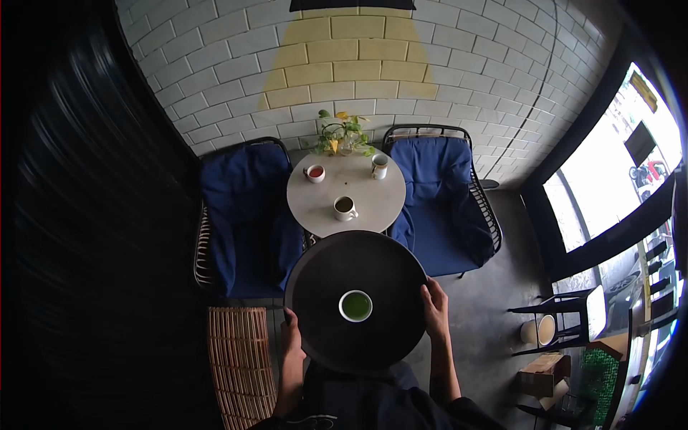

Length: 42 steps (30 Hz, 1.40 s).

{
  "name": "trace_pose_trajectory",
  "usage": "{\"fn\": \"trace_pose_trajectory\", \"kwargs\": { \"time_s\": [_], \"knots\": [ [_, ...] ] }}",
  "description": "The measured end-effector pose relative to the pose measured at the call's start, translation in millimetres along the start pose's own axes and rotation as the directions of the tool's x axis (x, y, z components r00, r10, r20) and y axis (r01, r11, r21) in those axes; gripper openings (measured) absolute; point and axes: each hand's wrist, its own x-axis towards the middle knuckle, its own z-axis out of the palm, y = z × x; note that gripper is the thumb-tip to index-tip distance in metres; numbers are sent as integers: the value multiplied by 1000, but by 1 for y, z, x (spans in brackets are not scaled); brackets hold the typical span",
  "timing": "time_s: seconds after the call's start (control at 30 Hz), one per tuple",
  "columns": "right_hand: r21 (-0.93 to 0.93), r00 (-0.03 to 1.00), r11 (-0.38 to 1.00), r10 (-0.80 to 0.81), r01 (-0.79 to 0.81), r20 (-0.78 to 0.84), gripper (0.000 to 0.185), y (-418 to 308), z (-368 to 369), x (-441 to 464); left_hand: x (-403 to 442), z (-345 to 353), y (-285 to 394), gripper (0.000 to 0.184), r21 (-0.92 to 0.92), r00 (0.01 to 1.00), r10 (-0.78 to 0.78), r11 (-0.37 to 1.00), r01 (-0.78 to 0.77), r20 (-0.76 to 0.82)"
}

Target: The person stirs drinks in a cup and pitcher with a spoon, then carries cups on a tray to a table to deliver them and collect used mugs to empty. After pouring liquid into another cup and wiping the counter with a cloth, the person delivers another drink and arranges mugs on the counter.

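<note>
A round black tray (315, 287) is held level in front of me, gripped at its rim on both sides. My left hand (292, 338) grips the left edge, thumb on top and fingers hidden beneath. On the opposite edge, my right hand (435, 308) has its thumb over the rim, its other fingers mostly out of sight. A white cup of green liquid (355, 306) stands near the tray's middle. Beyond the tray, a round table (308, 208) bears a mug of dark drink (345, 208), a cup of red drink (314, 173) and another mug (379, 167).
A leafy plant (342, 134) stands at the table's back by the brick wall. Blue-cushioned chairs flank the table, one left (247, 215) and one right (441, 208). A wicker seat (242, 358) is at lower left; a stool (591, 313) and cardboard box (543, 374) are at right.
</note>
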Motion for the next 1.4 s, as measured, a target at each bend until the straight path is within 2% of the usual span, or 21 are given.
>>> {"fn": "trace_pose_trajectory", "kwargs": {
  "time_s": [0.07, 0.13, 0.17, 0.23, 0.37, 0.4, 0.47, 0.53, 0.57, 0.67, 0.73, 0.8, 0.87, 0.9, 0.93, 1.0, 1.07, 1.13, 1.27, 1.33, 1.4],
  "knots": [
    [83, 996, 993, 88, -89, 21, 39, 10, 11, 22, 10, 10, 18, 95, -22, 999, -3, 1000, 2, -47],
    [117, 990, 983, 140, -143, 28, 40, 17, 21, 40, -3, 32, 60, 91, -183, 998, -55, 982, 47, -42],
    [152, 982, 970, 184, -188, 41, 40, 19, 27, 48, 7, 35, 66, 91, -175, 997, -67, 983, 59, -36],
    [169, 983, 968, 182, -185, 32, 41, 21, 43, 70, 37, 39, 79, 88, -225, 1000, -10, 974, 16, 29],
    [239, 973, 944, 225, -229, 44, 42, 38, 74, 112, 111, 32, 81, 88, -276, 994, -63, 957, 84, 83],
    [304, 964, 915, 260, -264, 54, 43, 42, 84, 122, 126, 29, 86, 88, -278, 996, -53, 958, 72, 76],
    [290, 964, 920, 259, -264, 56, 48, 57, 101, 146, 156, 17, 98, 88, -271, 997, -38, 961, 54, 65],
    [359, 893, 820, 436, -445, 113, 53, 84, 108, 170, 169, 17, 119, 87, -222, 997, -30, 975, 15, -64],
    [372, 894, 815, 433, -444, 117, 57, 77, 120, 184, 136, 36, 171, 86, -206, 991, -85, 976, 64, -99],
    [318, 893, 835, 431, -449, 129, 59, 88, 149, 227, 151, 25, 189, 85, -270, 991, -56, 963, 21, -122],
    [285, 888, 841, 433, -460, 153, 50, 104, 166, 265, 185, 0, 165, 85, -304, 994, 9, 952, -42, -109],
    [-94, 927, 946, 323, -311, 189, 37, 126, 185, 307, 190, -1, 163, 84, -342, 991, 64, 934, -100, -117],
    [-231, 948, 964, 194, -136, 251, 38, 168, 207, 347, 165, 17, 190, 79, -326, 933, -74, 944, -48, -352],
    [-164, 909, 940, 334, -301, 248, 45, 142, 225, 364, 167, 16, 184, 77, -514, 977, -13, 852, -102, -215],
    [-165, 897, 941, 333, -296, 292, 45, 158, 240, 386, 166, 17, 177, 77, -529, 967, -14, 839, -126, -253],
    [-421, 965, 902, 19, 96, 261, 62, 215, 273, 420, 148, 29, 182, 75, -632, 973, 180, 740, -230, -144],
    [-539, 918, 753, -227, 377, 325, 87, 244, 303, 453, 141, 34, 174, 75, -576, 935, 2, 788, -219, -354],
    [-557, 895, 730, -170, 395, 411, 99, 239, 327, 477, 140, 34, 157, 77, -638, 950, 71, 726, -257, -303],
    [-660, 875, 650, -15, 376, 484, 103, 245, 362, 497, 128, 52, 159, 79, -631, 913, -67, 743, -223, -402],
    [-744, 855, 594, 172, 306, 489, 107, 244, 374, 503, 128, 57, 153, 77, -665, 893, -137, 717, -209, -428],
    [-767, 865, 567, 176, 301, 470, 101, 249, 379, 507, 128, 63, 152, 77, -656, 880, -159, 727, -202, -448]
  ]
}}
